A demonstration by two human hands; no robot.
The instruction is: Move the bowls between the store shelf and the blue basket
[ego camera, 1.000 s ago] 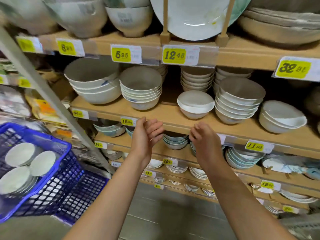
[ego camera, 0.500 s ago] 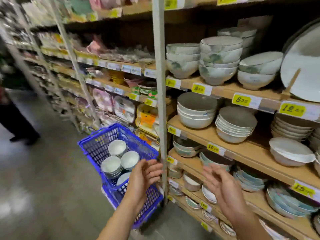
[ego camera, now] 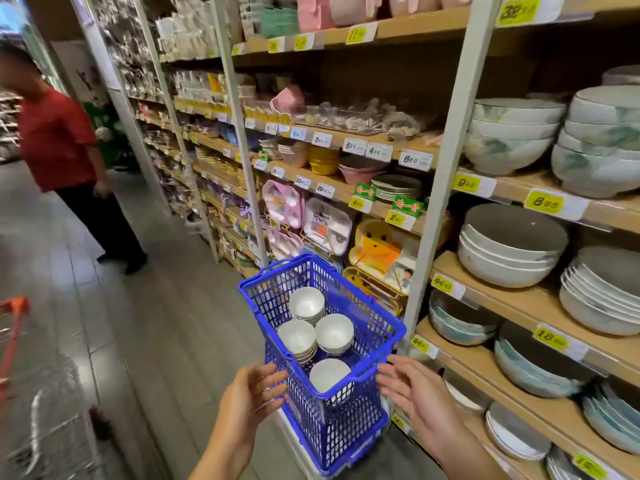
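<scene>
1. Two hands, the left hand (ego camera: 252,393) and the right hand (ego camera: 412,393), are held out at either side of the near end of the basket (ego camera: 332,434)
2. Left hand: the grip is apart, with fingers spread and lightly bent, and it holds nothing. The fingertips are just beside the near left corner of the rim; whether they touch it I cannot tell
3. Right hand: the grip is also apart and holds nothing. The fingers point toward the near right corner of the rim, just beside it
4. The basket is blue mesh plastic and stands in the aisle close beside the shelf (ego camera: 519,306), near a pale upright post (ego camera: 436,202). What it rests on is hidden
5. Small white bowls (ego camera: 334,330) sit inside the basket, mouths up, in four groups. Three are stacks in the middle and far part, and the fourth lies nearest the hands, partly seen through the mesh
6. On the shelf at right, wooden boards carry stacks of larger bowls (ego camera: 509,247), grey inside and white outside. Yellow price tags (ego camera: 543,202) line the board edges
7. Beyond the post, pink divided trays (ego camera: 284,204) lean against the lower shelves
8. A person (ego camera: 55,136) in a red top and dark trousers stands on the floor (ego camera: 156,323) at left, well apart from the basket
9. A blurred cart (ego camera: 14,306) with a red handle shows at the left edge
</scene>
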